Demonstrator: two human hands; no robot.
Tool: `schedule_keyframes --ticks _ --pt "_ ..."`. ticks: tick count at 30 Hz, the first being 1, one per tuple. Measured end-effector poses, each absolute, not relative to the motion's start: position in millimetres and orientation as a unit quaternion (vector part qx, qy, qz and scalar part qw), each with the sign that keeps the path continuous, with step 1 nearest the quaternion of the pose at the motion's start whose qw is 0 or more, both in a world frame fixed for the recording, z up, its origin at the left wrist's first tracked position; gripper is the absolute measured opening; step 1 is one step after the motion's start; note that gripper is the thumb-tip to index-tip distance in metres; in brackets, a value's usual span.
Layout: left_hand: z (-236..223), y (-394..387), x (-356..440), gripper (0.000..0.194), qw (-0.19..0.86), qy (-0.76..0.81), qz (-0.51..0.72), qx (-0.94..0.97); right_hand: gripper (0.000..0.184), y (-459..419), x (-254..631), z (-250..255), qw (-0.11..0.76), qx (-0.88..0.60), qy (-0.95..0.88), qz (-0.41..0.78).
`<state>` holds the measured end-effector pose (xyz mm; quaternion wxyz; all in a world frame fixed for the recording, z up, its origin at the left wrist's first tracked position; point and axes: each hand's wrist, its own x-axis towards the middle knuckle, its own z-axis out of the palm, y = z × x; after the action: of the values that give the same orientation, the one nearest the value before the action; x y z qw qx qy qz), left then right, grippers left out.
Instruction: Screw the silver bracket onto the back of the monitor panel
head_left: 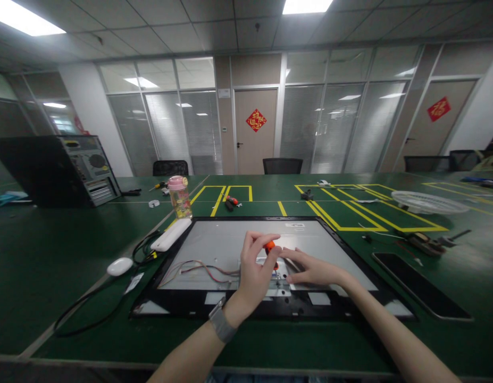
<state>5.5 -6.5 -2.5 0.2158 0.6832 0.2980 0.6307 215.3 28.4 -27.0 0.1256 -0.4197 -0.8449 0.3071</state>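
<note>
Roughly upright, the orange-handled screwdriver (270, 247) points down at the flat panel's (226, 234) middle, its long axis leaning slightly. The left hand (255, 266) pinches its handle from above, wrist raised; the right hand (314, 269) lies low beside it, fingers loosely apart.

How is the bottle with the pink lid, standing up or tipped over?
Upright: the bottle stands on the green table, with its pink lid at the top.

tool handle (270, 246): orange | tabletop (90, 229): green, yellow lines (282, 208) | bottle (181, 202): pink lid (177, 183), pattern unclear
</note>
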Motion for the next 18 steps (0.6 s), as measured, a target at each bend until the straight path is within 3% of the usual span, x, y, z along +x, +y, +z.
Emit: schedule_keyframes --ticks 6,13,18 --pt "-1.2 -6.4 6.0 0.029 0.266 0.28 0.632 0.672 0.078 27.0 215.9 -26.4 0.125 -0.429 -0.838 0.313" --pt "-1.1 -6.3 5.4 0.018 0.182 0.276 0.64 0.694 0.075 28.8 214.8 -27.3 0.127 -0.415 -0.847 0.306" --pt "-0.8 -6.7 5.9 0.019 0.195 0.278 0.638 0.691 0.077 29.0 215.8 -28.1 0.125 -0.418 -0.845 0.308"
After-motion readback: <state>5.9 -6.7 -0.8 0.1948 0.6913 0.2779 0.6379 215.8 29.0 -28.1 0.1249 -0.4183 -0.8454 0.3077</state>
